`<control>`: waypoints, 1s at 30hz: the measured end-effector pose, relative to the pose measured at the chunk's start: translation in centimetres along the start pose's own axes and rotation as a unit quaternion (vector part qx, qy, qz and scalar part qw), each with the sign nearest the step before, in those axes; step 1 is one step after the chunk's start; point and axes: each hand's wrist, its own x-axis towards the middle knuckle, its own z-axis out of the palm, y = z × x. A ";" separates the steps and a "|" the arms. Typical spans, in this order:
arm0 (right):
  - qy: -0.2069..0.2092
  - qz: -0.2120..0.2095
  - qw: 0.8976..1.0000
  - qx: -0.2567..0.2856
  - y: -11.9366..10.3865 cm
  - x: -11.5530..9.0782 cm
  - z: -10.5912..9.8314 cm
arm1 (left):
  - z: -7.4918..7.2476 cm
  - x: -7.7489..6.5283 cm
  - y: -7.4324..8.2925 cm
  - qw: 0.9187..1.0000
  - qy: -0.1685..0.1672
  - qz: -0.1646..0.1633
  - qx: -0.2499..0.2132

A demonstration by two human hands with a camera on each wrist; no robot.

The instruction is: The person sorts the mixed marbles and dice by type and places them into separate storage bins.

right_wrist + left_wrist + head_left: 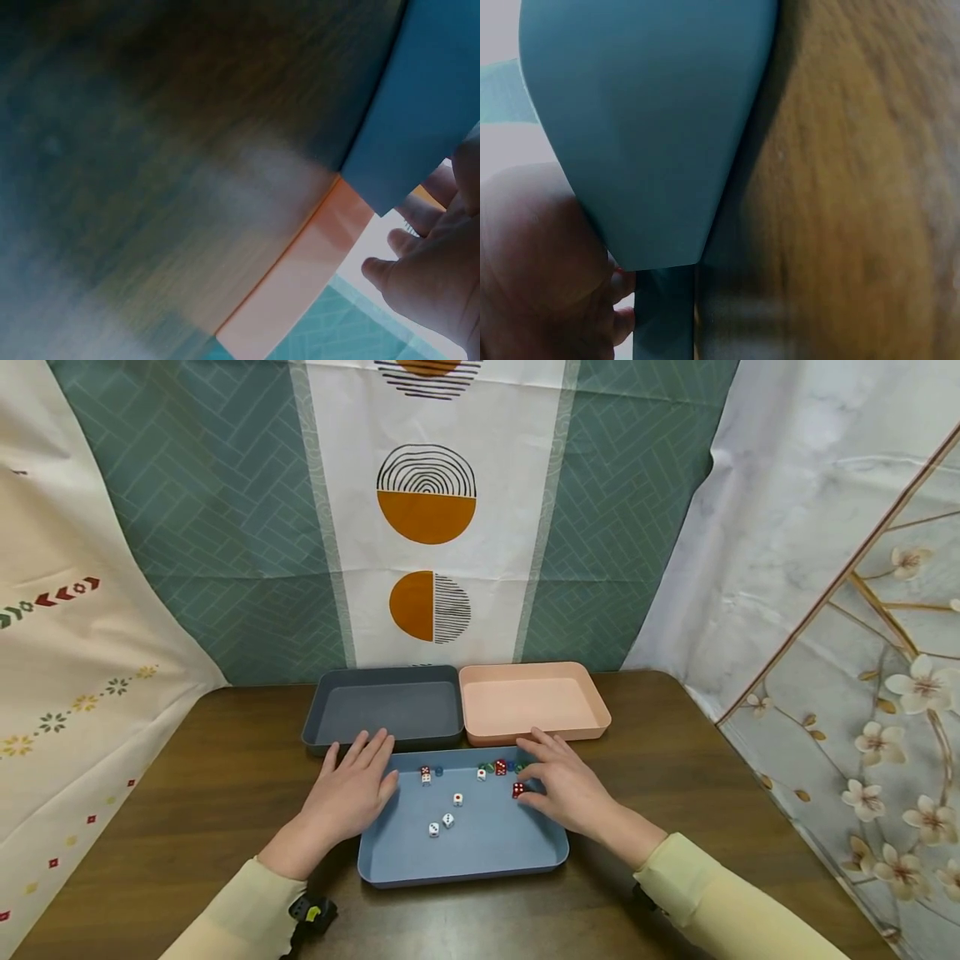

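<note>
A shallow blue tray (495, 852) on the table holds several small dice and beads. My left hand (358, 785) rests at its left side, fingers extended; the left wrist view shows that palm (532, 255) beside the tray wall (652, 135). My right hand (566, 781) reaches over the tray's right side, a red die (518, 791) between thumb and forefinger. In the right wrist view, the die is hidden, and the fingers (416, 217) show past the tray's edge. White dice (447, 820) lie near the tray's middle. Another red die (501, 767) sits among green and blue beads at the back.
Behind the blue tray stand a dark grey tray (393, 706) on the left and a pink tray (534, 693) on the right, side by side. The wooden table (202, 785) extends around them. Patterned cloth (225, 510) hangs along the back and sides.
</note>
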 end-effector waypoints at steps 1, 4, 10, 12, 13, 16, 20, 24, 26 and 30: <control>0.001 -0.002 1.000 0.001 0.0 0.0 0.0 | 0.0 0.0 0.0 1.000 -0.001 -0.002 0.000; 0.005 -0.005 1.000 -0.003 0.0 0.1 0.2 | 0.0 0.0 -0.1 1.000 -0.004 -0.006 -0.002; 0.006 -0.001 1.000 -0.008 0.1 0.2 0.4 | 0.0 0.1 0.0 1.000 -0.006 -0.009 0.000; 0.004 0.003 1.000 -0.011 0.1 0.1 0.4 | 0.0 0.1 0.0 1.000 -0.009 -0.009 0.000; 0.002 0.004 1.000 -0.013 0.1 0.1 0.5 | 0.0 0.1 0.0 1.000 -0.010 -0.009 0.001; 0.002 0.002 1.000 -0.015 0.2 0.1 0.6 | 0.1 -0.1 -0.1 1.000 -0.013 -0.011 0.003; 0.007 -0.006 1.000 -0.016 0.2 0.1 0.6 | 0.3 -0.1 -0.1 1.000 -0.011 -0.014 0.003; 0.017 -0.014 1.000 -0.021 0.2 0.0 0.3 | 0.3 0.0 -0.1 1.000 -0.009 -0.010 0.003; 0.024 -0.018 0.999 -0.023 0.2 0.1 0.2 | 0.3 0.1 -0.1 1.000 -0.008 -0.009 0.004; 0.032 -0.025 0.999 -0.019 0.2 0.3 -0.3 | 0.3 0.0 -0.1 1.000 -0.007 -0.010 0.003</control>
